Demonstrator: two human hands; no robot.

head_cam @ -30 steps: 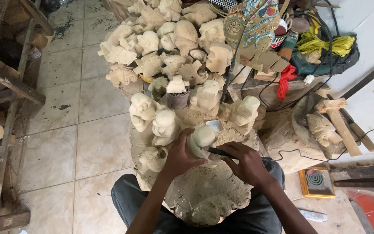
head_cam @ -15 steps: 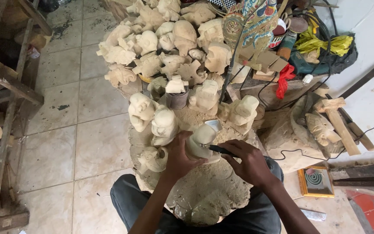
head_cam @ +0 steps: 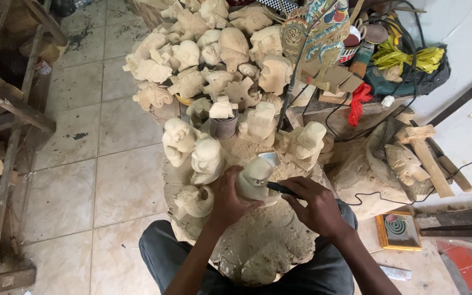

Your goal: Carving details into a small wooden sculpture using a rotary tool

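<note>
Left hand [head_cam: 229, 198]: we keep a clenched grip around the pale wooden carving [head_cam: 254, 179], upright at centre.
Right hand [head_cam: 313, 203]: our grip grasps a dark tool [head_cam: 279, 188], tip touching the carving at its 4 o'clock.
Stump [head_cam: 263, 246]: underneath.
Pile of carvings [head_cam: 214, 60]: at 12 o'clock.

both forearms bare up to the bottom frame edge, no sleeves in view. left hand [head_cam: 229, 198] and right hand [head_cam: 313, 204] ungloved, no rings, watch or wristband visible. legs in dark grey trousers [head_cam: 166, 255], denim-like fabric, creased over the thighs, lightly dusted with pale wood powder. feet and shoes out of view.
</note>
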